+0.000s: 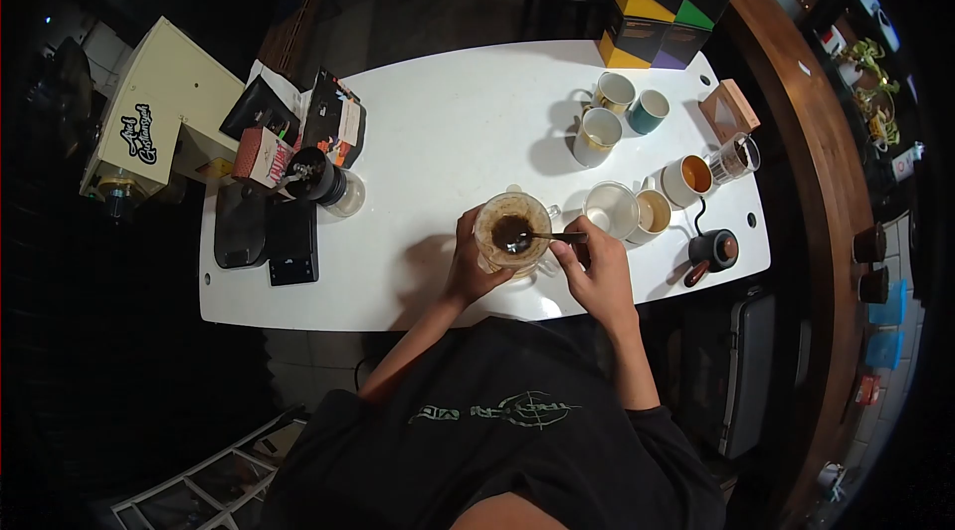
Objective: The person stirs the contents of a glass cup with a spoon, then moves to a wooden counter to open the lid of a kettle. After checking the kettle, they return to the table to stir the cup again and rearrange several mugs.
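Observation:
Near the front edge of the white table [428, 172] stands a round coffee dripper [487, 221] with a pale, brown-stained filter and dark wet grounds [509, 230] in its middle. My left hand [472, 264] is wrapped round the dripper's left side. From the right, my right hand [600, 269] pinches the dark handle of a spoon [567, 236], whose far end reaches into the grounds. Under the dripper, the vessel is mostly hidden. A clear glass [612, 211] and a cup with light brown inside [654, 213] stand just beyond my right hand.
Several cups, one of them teal [648, 111], stand at the back right. A black kettle [712, 251] is at the right edge. On the left are a hand grinder [312, 175], a glass jar [346, 194], a black scale [293, 249] and a cream machine [164, 112]. Stacked boxes [657, 7] stand behind.

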